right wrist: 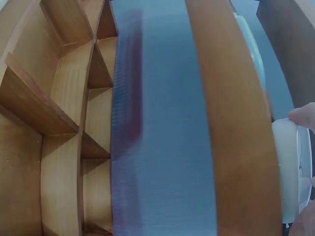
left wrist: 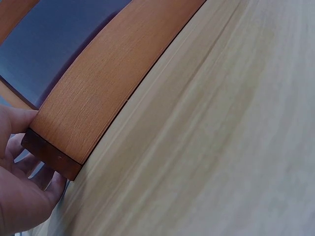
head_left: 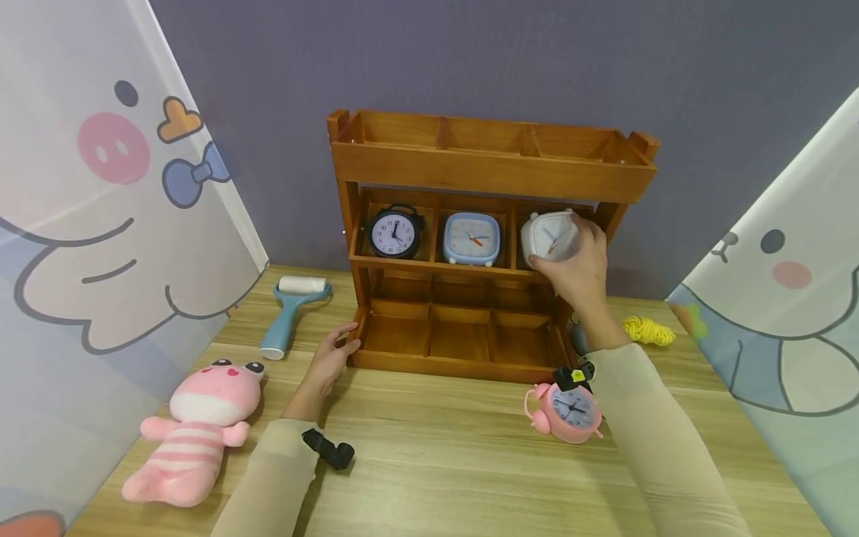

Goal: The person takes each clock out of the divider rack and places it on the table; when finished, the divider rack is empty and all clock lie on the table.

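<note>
My right hand [head_left: 582,262] grips a white alarm clock [head_left: 549,234] at the right compartment of a wooden shelf's middle tier [head_left: 429,262]. The clock leans to one side, with my thumb low on its front and my fingers over its top right. In the right wrist view, the white clock [right wrist: 288,169] shows edge-on beside the tier's front board. My left hand [head_left: 330,359] holds the shelf's lower left corner; the left wrist view has thumb and fingers about the board's end [left wrist: 54,155]. A black alarm clock [head_left: 394,233] and a light blue one [head_left: 472,239] stand in the other two compartments.
A pink alarm clock [head_left: 573,412] lies tilted before the shelf, by my right forearm. Yellow cord [head_left: 647,331] lies at the right. On the left are a blue-handled lint roller [head_left: 285,321] and a pink plush frog [head_left: 194,440]. The top tier [head_left: 490,171] overhangs the clocks.
</note>
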`<state>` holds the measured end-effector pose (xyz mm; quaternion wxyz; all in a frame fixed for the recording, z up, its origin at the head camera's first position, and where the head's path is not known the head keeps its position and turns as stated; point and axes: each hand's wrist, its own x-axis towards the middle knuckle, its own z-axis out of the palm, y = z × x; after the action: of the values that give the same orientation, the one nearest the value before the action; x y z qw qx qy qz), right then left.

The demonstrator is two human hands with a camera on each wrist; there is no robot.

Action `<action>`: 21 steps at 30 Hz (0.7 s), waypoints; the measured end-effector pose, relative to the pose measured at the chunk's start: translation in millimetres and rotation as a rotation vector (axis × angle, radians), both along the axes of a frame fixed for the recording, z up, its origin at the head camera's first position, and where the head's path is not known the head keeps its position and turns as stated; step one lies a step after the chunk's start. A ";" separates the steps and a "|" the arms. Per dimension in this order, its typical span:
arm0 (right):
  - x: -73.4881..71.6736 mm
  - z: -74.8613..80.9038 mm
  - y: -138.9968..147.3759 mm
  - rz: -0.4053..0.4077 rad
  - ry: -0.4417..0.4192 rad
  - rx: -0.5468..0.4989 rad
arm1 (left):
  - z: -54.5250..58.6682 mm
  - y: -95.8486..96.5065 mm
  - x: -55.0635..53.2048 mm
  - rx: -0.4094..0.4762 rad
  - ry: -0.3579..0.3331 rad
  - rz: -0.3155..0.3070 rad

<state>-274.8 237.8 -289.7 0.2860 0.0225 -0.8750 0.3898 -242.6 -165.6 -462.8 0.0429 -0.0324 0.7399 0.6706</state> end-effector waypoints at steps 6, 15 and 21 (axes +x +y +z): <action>10.3 5.6 2.5 0.007 0.043 -0.002 | -1.3 -0.4 -1.1 0.005 0.008 -0.001; 24.8 12.6 5.4 0.025 0.038 0.010 | -1.4 -0.2 -1.5 0.006 0.008 0.007; 40.6 15.5 3.6 0.045 0.007 0.022 | -1.3 1.0 -1.4 0.012 0.015 0.014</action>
<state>-234.2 241.4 -274.2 0.2799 0.0466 -0.8775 0.3866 -244.1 -164.6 -464.1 0.0327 -0.0322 0.7358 0.6757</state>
